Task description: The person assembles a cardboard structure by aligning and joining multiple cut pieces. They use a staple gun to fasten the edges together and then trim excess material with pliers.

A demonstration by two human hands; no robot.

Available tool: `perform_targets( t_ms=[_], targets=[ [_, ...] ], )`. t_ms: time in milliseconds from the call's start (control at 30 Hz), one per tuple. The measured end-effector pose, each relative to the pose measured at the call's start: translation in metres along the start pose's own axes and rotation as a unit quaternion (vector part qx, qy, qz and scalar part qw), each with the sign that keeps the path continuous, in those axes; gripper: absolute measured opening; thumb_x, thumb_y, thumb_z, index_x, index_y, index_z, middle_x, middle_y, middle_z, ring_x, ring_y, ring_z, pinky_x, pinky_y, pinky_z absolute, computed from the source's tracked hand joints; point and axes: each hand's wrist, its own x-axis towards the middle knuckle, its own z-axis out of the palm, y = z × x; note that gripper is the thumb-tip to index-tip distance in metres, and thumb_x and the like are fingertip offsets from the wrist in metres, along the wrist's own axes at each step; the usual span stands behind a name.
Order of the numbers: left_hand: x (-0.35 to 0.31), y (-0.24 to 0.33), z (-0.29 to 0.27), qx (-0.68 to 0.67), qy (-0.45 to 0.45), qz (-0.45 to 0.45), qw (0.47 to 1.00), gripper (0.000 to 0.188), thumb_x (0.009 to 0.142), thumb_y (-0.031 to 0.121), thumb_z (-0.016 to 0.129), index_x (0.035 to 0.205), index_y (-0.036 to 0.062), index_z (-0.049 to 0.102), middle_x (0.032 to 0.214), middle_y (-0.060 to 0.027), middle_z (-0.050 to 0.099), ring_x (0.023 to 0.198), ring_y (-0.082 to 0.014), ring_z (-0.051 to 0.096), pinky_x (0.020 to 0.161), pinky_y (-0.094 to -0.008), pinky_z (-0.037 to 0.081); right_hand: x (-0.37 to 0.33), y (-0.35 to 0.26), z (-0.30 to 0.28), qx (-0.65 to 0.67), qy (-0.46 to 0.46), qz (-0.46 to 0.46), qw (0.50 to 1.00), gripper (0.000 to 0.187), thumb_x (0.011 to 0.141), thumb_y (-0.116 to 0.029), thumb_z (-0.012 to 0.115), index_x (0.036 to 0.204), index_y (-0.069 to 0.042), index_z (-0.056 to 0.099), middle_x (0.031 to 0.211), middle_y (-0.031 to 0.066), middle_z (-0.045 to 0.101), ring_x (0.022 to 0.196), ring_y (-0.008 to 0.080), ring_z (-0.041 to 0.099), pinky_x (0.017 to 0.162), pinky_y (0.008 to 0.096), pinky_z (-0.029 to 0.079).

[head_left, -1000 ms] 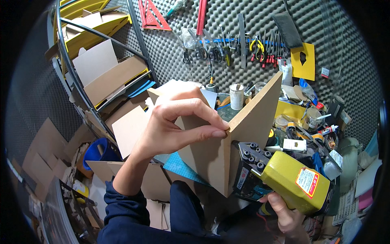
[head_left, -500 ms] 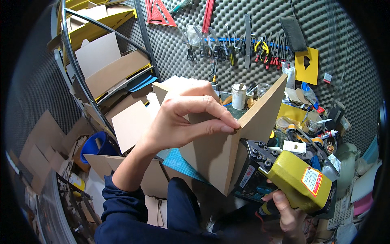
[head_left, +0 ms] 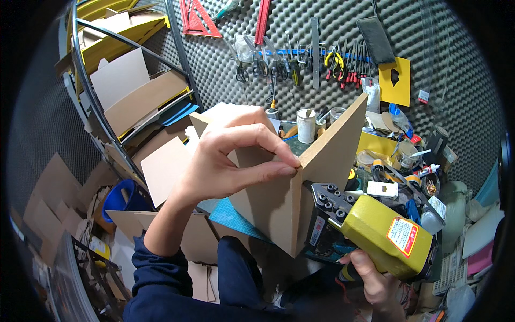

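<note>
Thumb and fingertips of my left hand (head_left: 222, 155) are pinched on the top corner where two tan fibreboard panels meet at an angle. One panel (head_left: 335, 147) runs away to the far right; the other panel (head_left: 260, 206) lies partly behind my left hand and goes back to the left. My right hand (head_left: 373, 282) is wrapped round the handle of an olive-green nail gun (head_left: 383, 233). Its black bolted nose (head_left: 330, 201) points left, close against the right-hand panel just below the corner; whether it touches I cannot tell.
A bench crowded with jars, a white can (head_left: 306, 126) and small tools lies behind and right of the panels. Scissors, pliers (head_left: 335, 63) and files hang on the foam wall. To the left stand a rack of boards (head_left: 120, 75) and a blue bucket (head_left: 122, 199). A teal cutting mat (head_left: 233, 217) lies below.
The whole view has shifted, so everything sits slightly further left. My pinch on the corner and the nail gun's place beside the panel look nearly the same.
</note>
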Motion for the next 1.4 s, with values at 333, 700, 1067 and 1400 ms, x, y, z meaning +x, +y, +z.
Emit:
perform_targets(
  t_ms=[333,700,1067,1400],
  targets=[
    [0.0,-0.001,-0.001,-0.011,0.0,-0.002,1.0,0.018,0.07,0.007,0.086,0.085,0.01,0.078,0.08,-0.0014,0.066,0.076,-0.0113,0.062,0.072,-0.0265,0.052,0.005,-0.004,0.001,-0.003,-0.005,-0.029,1.0,0.046,0.093,-0.019,0.069,0.136,-0.01,0.057,0.133,0.0063,0.062,0.123,0.0215,0.057,0.116,0.0452,0.026],
    [0.001,-0.001,-0.002,-0.005,-0.008,0.002,1.0,0.018,0.07,0.009,0.087,0.086,0.0099,0.078,0.079,-0.001,0.066,0.075,-0.0112,0.06,0.072,-0.0269,0.053,0.006,-0.003,0.0,0.019,0.009,-0.031,0.999,0.044,0.091,-0.018,0.071,0.134,-0.01,0.06,0.13,0.0071,0.064,0.119,0.0206,0.06,0.11,0.0417,0.033],
    [0.001,-0.002,-0.002,-0.01,-0.007,-0.001,1.0,0.019,0.07,0.009,0.087,0.086,0.0107,0.078,0.079,-0.0007,0.066,0.076,-0.0111,0.06,0.071,-0.0263,0.052,0.007,-0.008,0.005,0.06,0.044,-0.002,0.997,0.042,0.089,-0.012,0.074,0.128,-0.006,0.06,0.123,0.0084,0.067,0.112,0.0183,0.064,0.094,0.0325,0.046],
    [0.001,-0.001,-0.003,0.007,-0.011,0.002,1.0,0.017,0.071,0.009,0.086,0.086,0.0102,0.078,0.079,-0.0013,0.066,0.076,-0.012,0.061,0.072,-0.0271,0.053,0.007,-0.007,0.002,0.061,0.026,-0.004,0.998,0.042,0.089,-0.008,0.072,0.129,-0.005,0.059,0.126,0.0096,0.066,0.116,0.0172,0.063,0.098,0.0323,0.046]
  ],
)
